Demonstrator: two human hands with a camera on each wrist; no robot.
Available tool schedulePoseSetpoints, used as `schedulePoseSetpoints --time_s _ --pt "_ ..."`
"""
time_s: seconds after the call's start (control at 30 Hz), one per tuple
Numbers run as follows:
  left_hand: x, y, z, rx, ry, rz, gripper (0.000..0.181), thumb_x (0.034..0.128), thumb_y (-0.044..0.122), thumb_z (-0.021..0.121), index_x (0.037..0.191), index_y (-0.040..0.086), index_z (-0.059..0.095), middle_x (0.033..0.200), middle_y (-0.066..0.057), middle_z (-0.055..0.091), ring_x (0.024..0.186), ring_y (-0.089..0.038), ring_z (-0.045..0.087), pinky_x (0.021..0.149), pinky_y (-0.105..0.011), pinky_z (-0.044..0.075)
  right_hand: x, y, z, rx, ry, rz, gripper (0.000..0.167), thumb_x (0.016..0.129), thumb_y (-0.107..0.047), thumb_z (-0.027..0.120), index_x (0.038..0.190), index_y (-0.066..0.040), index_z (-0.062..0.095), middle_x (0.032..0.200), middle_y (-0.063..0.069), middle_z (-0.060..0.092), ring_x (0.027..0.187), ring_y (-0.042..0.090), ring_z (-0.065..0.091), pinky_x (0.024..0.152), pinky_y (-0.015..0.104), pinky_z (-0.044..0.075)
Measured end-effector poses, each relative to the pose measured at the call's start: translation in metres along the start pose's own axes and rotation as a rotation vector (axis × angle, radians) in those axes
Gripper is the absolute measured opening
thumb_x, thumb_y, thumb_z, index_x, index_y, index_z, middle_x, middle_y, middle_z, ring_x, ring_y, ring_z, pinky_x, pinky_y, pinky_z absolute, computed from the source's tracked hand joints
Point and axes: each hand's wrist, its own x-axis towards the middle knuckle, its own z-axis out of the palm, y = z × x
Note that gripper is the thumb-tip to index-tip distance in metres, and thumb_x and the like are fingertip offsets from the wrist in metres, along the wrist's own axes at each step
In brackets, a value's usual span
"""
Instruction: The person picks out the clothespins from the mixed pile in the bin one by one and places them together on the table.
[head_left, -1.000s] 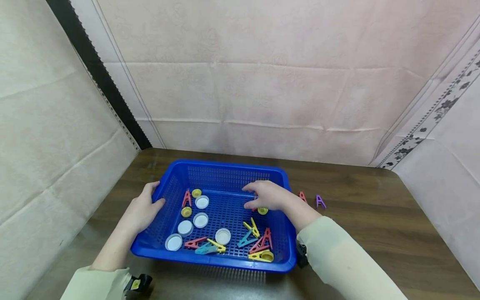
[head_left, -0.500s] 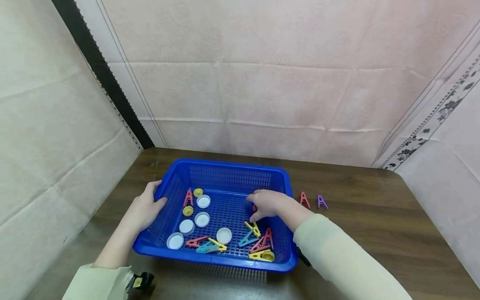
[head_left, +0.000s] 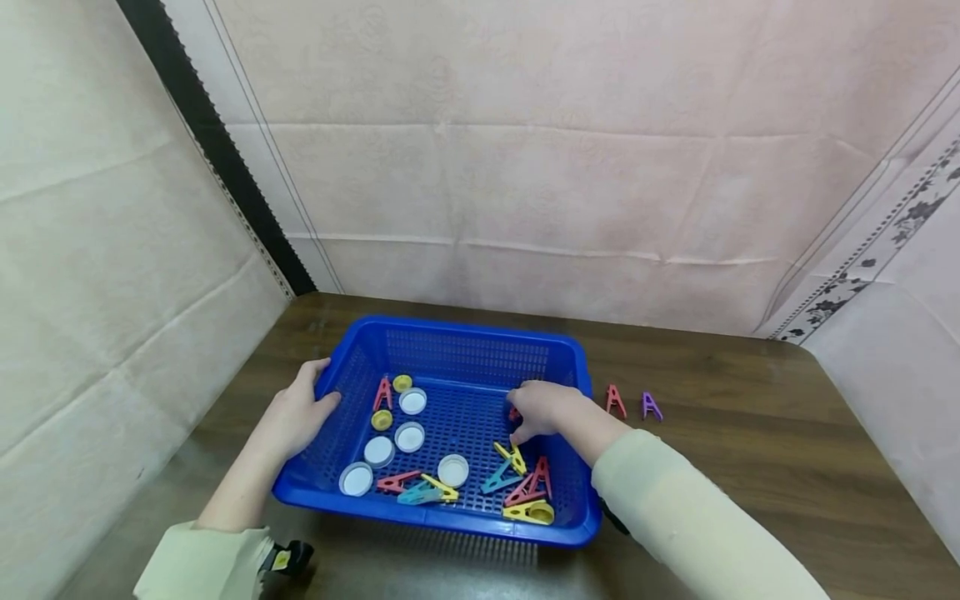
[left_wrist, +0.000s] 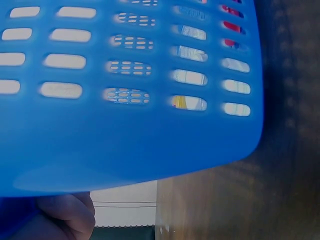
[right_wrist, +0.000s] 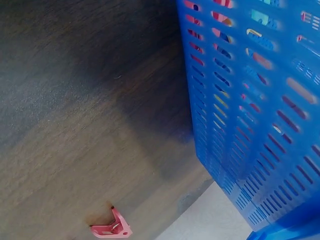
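Observation:
A blue plastic basket (head_left: 450,327) stands on the table, holding several white caps (head_left: 453,471), yellow caps (head_left: 382,419) and coloured clothespins. My left hand (head_left: 296,417) holds the basket's left rim, with the thumb over the inner side. My right hand (head_left: 543,408) reaches down inside the right half, fingers bent toward the basket's floor. A bit of a red clothespin (head_left: 513,413) shows at its fingers; what lies under the palm is hidden. Just below its thumb is a yellow clothespin (head_left: 512,457), beside a light blue clothespin (head_left: 499,477).
On the wooden table (head_left: 720,442), right of the basket, lie a red clothespin (head_left: 616,401) and a purple clothespin (head_left: 651,406). A pale cloth (head_left: 480,183) hangs behind the table and on both sides. More red and yellow clothespins (head_left: 525,512) lie at the basket's near right.
My right hand has lowered and shifted slightly nearer, its fingers drawing in; the yellow cap seen under it earlier is now hidden. The left hand stays on the rim. The view has shifted slightly.

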Motion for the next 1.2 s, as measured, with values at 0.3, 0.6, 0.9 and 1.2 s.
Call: schedulePoseSetpoints --time_s 0.3,0.6,0.9,1.2 --pt "0.0 0.002 -0.001 0.004 0.003 -0.003 0.062 0.0981 0.027 0.047 0.147 0.003 0.017 0.137 -0.034 0.037 0.114 -0.052 0.046 0.086 -0.064 0.042 -0.001 -0.001 -0.001 -0.001 0.024 -0.072 0.056 0.08 -0.034 0.075 0.13 -0.015 0.057 0.131 0.007 0.052 0.119 0.024 0.05 0.097 0.044 0.043" --pt "0.0 0.002 0.0 0.006 -0.002 -0.02 0.062 0.0982 0.028 0.047 0.147 0.004 0.017 0.137 -0.034 0.037 0.114 -0.052 0.047 0.084 -0.065 0.042 -0.001 -0.001 0.004 -0.048 0.014 -0.119 0.038 0.081 -0.022 0.075 0.117 -0.015 0.066 0.109 0.001 0.054 0.088 0.012 0.055 0.079 0.03 0.051" --pt "-0.001 0.001 0.003 0.003 0.014 -0.003 0.061 0.0978 0.027 0.047 0.146 0.004 0.019 0.135 -0.034 0.04 0.113 -0.052 0.048 0.085 -0.064 0.042 -0.003 0.0 0.008 -0.078 0.016 -0.111 0.02 0.081 -0.019 0.075 0.099 -0.022 0.068 0.097 -0.001 0.051 0.075 0.012 0.052 0.066 0.028 0.05" --pt "-0.001 0.0 0.002 0.005 0.025 0.003 0.06 0.0977 0.026 0.048 0.146 0.004 0.019 0.134 -0.033 0.041 0.112 -0.051 0.049 0.084 -0.064 0.043 -0.002 0.0 0.01 -0.072 0.034 -0.187 0.019 0.081 -0.026 0.074 0.1 -0.025 0.07 0.096 -0.006 0.055 0.08 0.01 0.052 0.07 0.029 0.05"
